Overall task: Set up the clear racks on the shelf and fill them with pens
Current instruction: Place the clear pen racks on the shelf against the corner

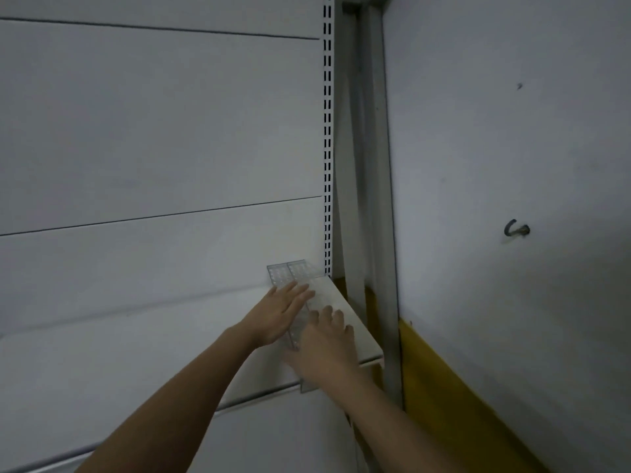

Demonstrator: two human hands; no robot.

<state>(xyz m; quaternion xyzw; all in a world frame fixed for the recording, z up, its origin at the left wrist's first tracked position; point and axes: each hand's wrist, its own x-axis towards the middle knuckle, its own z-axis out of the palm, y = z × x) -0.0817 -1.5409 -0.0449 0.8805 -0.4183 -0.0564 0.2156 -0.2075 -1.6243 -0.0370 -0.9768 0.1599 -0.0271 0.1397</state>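
Early stage: clear racks (295,273) sit at the shelf's (345,312) right end against the back panel. Left hand (278,314) lies flat, fingers straight, on them; right hand (324,339) presses the near end, grip unclear. No pens visible, so filling remains.
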